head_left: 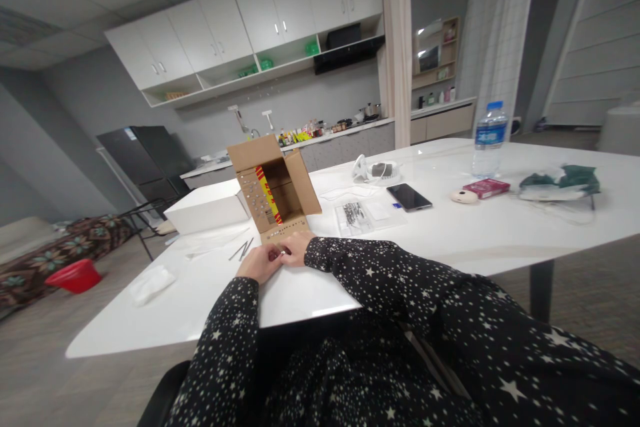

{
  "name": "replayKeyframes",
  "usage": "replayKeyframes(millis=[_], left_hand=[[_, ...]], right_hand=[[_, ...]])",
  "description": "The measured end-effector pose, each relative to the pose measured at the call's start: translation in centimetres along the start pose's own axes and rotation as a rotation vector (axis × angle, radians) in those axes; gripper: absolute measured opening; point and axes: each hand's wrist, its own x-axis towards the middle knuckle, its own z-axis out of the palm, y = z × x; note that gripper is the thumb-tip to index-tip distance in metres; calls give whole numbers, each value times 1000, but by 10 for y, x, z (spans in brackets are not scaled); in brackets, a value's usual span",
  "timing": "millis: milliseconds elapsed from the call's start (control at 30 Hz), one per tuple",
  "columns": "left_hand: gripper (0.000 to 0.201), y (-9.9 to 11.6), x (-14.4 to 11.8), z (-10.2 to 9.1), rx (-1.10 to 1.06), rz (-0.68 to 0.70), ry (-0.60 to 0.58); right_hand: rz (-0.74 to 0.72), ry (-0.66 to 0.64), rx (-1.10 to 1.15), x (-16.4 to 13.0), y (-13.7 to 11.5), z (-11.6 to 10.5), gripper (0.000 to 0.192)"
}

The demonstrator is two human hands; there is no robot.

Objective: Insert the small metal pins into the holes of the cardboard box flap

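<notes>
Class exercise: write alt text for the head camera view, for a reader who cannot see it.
Seated at a white table, a person in star-patterned sleeves holds both hands together, left hand and right hand, over a small item in front of an open cardboard box. Further right lie a phone and a water bottle.

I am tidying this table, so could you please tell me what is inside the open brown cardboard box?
Inside the open brown cardboard box, a red and yellow striped panel shows against the left wall. The box's bottom is hidden behind its perforated front flap.
</notes>
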Motion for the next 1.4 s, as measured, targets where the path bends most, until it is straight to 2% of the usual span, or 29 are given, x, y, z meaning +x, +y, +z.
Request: replayKeyframes(millis=[367,700,867,1067,1233,1400], left_hand=[[27,0,1,0,-44,-5,-6],[23,4,0,-1,0,-26,-31],[23,-1,2,4,4,-29,-4],[22,-11,7,8,-95,-23,172],[25,-9,5,3,-241,-52,336],[26,-4,5,-1,-380,-70,479]], right_hand=[[-2,30,15,0,1,2,30],[12,68,22,2,3,6,25],[38,97,42,2,2,7,24],[104,153,57,-1,-1,0,27],[66,182,78,-7,-1,-8,31],[37,174,102,-3,1,0,29]])
